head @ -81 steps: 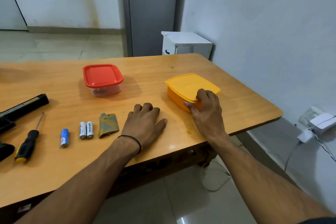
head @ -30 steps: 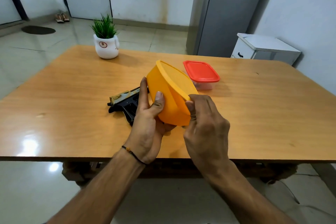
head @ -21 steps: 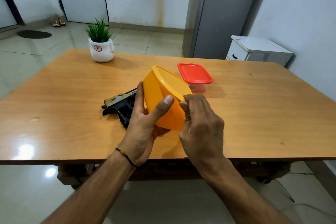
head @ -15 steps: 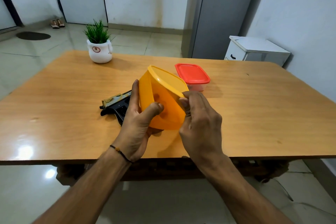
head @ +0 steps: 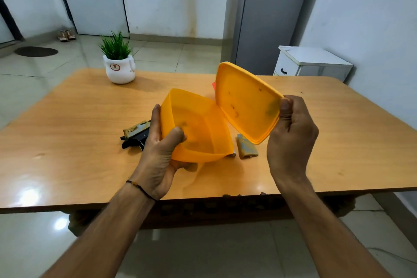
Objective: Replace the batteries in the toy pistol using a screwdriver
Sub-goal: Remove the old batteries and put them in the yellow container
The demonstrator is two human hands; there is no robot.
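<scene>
The left hand (head: 158, 153) grips the yellow tub (head: 203, 133) by its left wall, thumb (head: 177, 135) hooked over the rim and into the inside, the other fingers wrapped round the outside. It holds the tub clear of the table (head: 67, 142) and tipped with its mouth toward the person, most likely so the inside can be checked at a glance. The right hand (head: 291, 137) pinches the yellow lid (head: 246, 101) at one corner, thumb on the near face and fingers curled behind. The lid is fully off and stands swung to the right, one edge close to the tub's right rim, which keeps it out of the line of sight into the tub.

The toy pistol (head: 135, 135) lies on the table about midway between the near and far edges, just behind the left hand, which hides most of it. Its battery cover (head: 247, 148) lies loose to the right of the tub, below the lid, so the compartment is judged to be already opened and the tub is probably being searched for, or readied for, batteries. A small silvery tip (head: 232, 154) pokes out beside the tub's lower right corner; it may be a battery, but too little shows. No screwdriver is in view.

Toward the far left corner stands a white plant pot (head: 119, 72). A sliver of red box (head: 213, 85) peeks out behind the lid's left edge.
</scene>
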